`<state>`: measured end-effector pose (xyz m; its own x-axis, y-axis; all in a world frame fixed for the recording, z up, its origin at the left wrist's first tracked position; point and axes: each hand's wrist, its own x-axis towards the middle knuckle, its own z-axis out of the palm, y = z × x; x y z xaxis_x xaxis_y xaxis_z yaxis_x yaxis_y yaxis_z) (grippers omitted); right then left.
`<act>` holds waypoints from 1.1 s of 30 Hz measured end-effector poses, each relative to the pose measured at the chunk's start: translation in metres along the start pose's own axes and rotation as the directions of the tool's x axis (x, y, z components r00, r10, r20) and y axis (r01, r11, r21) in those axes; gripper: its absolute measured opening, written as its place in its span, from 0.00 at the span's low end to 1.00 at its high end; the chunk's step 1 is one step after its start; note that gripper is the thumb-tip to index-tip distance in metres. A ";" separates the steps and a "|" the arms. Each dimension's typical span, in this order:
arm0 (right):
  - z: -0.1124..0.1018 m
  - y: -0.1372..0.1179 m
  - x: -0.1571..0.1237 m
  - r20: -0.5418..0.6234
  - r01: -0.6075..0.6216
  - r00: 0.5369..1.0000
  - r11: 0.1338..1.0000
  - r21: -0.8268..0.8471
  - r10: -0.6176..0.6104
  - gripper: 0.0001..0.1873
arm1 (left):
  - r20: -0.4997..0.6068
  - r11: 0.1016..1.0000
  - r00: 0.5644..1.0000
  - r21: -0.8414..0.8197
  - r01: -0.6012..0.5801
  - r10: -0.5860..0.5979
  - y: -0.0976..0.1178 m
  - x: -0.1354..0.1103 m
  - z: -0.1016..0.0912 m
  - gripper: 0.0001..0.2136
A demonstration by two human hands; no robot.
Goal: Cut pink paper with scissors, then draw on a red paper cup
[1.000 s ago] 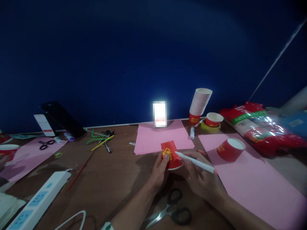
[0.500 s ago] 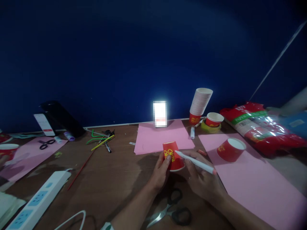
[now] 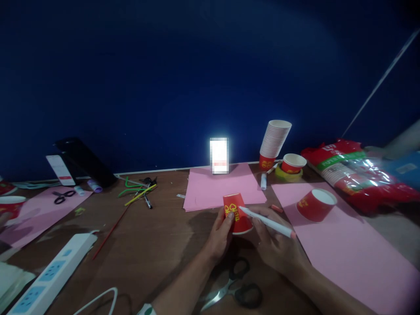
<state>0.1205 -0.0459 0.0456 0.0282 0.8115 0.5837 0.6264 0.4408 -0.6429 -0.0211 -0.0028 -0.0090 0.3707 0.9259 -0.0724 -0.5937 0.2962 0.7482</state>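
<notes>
My left hand (image 3: 219, 238) grips a red paper cup (image 3: 236, 213) with yellow print, held upside down over the brown table (image 3: 154, 245). My right hand (image 3: 277, 249) pinches a white marker pen (image 3: 267, 222), its tip touching the cup's side. Both hands are closed round what they hold. Black-handled scissors (image 3: 234, 292) lie just below my hands. A stack of pink paper (image 3: 210, 190) lies right behind the cup.
Another red cup (image 3: 316, 204) lies tilted on a large pink sheet (image 3: 348, 249) at right. A stack of cups (image 3: 273, 144), a tape roll (image 3: 288, 175), a bag of cups (image 3: 354, 173), a glowing phone (image 3: 218, 155), pipe cleaners (image 3: 138, 192) and a power strip (image 3: 49, 273) lie around.
The cup has turned slightly in my left hand and shifted a little to the right. The pen tip stays against it. Everything else is still.
</notes>
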 end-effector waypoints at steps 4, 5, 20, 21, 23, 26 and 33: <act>0.002 0.003 -0.001 -0.023 0.003 1.000 1.000 0.009 -0.003 0.11 | 0.005 1.000 1.000 -0.004 0.001 -0.001 0.001 -0.001 0.001 0.17; 0.002 0.003 -0.002 -0.024 0.004 1.000 1.000 0.012 -0.004 0.11 | 0.004 1.000 1.000 -0.003 0.002 -0.002 0.001 -0.001 0.001 0.17; 0.000 0.001 0.000 -0.003 -0.003 1.000 1.000 0.013 0.003 0.11 | 0.017 1.000 1.000 -0.001 0.005 -0.005 -0.001 -0.001 -0.001 0.16; 0.000 0.001 0.000 -0.001 -0.007 1.000 1.000 0.014 0.007 0.11 | 0.008 1.000 1.000 -0.004 0.006 -0.006 0.000 -0.001 0.000 0.16; 0.000 0.001 0.000 0.001 -0.002 1.000 1.000 0.012 0.002 0.11 | -0.010 1.000 1.000 -0.005 0.009 -0.009 0.000 -0.001 0.001 0.16; 0.000 0.001 0.000 0.000 -0.005 1.000 1.000 0.005 0.005 0.10 | -0.022 1.000 1.000 -0.003 0.006 -0.006 0.001 -0.001 0.002 0.16; -0.001 -0.001 -0.001 0.014 -0.040 0.999 0.999 0.012 0.040 0.09 | -0.063 1.000 0.998 -0.016 0.019 -0.020 0.000 0.000 0.001 0.17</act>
<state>0.1205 -0.0473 0.0463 0.0421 0.8335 0.5509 0.6156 0.4127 -0.6714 -0.0203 -0.0031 -0.0078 0.3369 0.9326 -0.1291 -0.5977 0.3178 0.7360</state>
